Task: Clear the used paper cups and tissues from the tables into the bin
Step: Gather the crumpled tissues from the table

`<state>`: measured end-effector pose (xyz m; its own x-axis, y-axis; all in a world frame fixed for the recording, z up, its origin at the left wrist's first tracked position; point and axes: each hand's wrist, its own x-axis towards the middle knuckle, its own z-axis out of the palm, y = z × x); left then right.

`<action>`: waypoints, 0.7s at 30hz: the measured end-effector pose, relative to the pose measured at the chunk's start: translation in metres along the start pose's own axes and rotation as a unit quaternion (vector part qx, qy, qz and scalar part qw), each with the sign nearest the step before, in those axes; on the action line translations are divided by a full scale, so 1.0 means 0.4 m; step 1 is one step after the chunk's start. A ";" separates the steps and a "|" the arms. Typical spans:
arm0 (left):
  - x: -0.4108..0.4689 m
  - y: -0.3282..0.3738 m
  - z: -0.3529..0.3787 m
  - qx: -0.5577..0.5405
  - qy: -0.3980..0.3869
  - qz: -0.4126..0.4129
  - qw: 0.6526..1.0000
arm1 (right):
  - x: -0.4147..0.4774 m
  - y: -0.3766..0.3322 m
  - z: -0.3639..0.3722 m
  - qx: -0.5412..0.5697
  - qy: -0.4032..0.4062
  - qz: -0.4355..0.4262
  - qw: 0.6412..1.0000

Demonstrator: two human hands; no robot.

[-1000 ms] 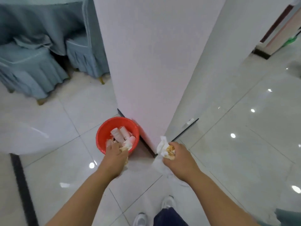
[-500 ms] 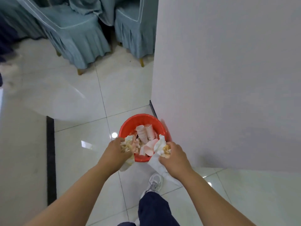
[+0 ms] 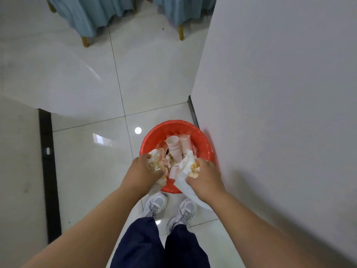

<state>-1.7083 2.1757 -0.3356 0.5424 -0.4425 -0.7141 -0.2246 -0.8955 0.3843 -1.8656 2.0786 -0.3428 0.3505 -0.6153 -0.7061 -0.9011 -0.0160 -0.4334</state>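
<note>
A red bin (image 3: 202, 138) stands on the tiled floor against the white wall's corner. Inside it lies a stack of white paper cups (image 3: 174, 148) with other crumpled paper. My left hand (image 3: 144, 172) hovers over the bin's near left rim and grips a wad of soiled tissues (image 3: 156, 161). My right hand (image 3: 204, 176) is over the near right rim, clutching a white tissue with food scraps (image 3: 190, 164); a tail of that tissue hangs down below the hand.
A white wall (image 3: 280, 93) fills the right side, its dark skirting running to the bin. Chairs with blue-grey covers (image 3: 92, 12) stand at the top. A black floor strip (image 3: 48, 171) runs on the left. My white shoes (image 3: 172, 207) stand just before the bin.
I have stepped closer and now look straight down on the bin. Both hands, still gripping their tissues, have come from in front of the bin to above its near rim.
</note>
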 end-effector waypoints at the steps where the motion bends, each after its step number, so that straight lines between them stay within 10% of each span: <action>1: 0.029 0.001 0.007 0.000 -0.004 0.003 1.000 | 0.025 0.002 0.011 -0.004 0.003 0.006 1.000; 21: 0.198 -0.074 -0.023 0.026 -0.052 0.045 0.997 | 0.216 -0.055 0.106 0.000 -0.001 0.050 0.999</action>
<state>-1.6511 2.1674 -0.3982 0.4323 -0.5222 -0.7351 -0.3127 -0.8515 0.4210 -1.8047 2.0592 -0.4179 0.2593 -0.6117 -0.7474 -0.9315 0.0460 -0.3609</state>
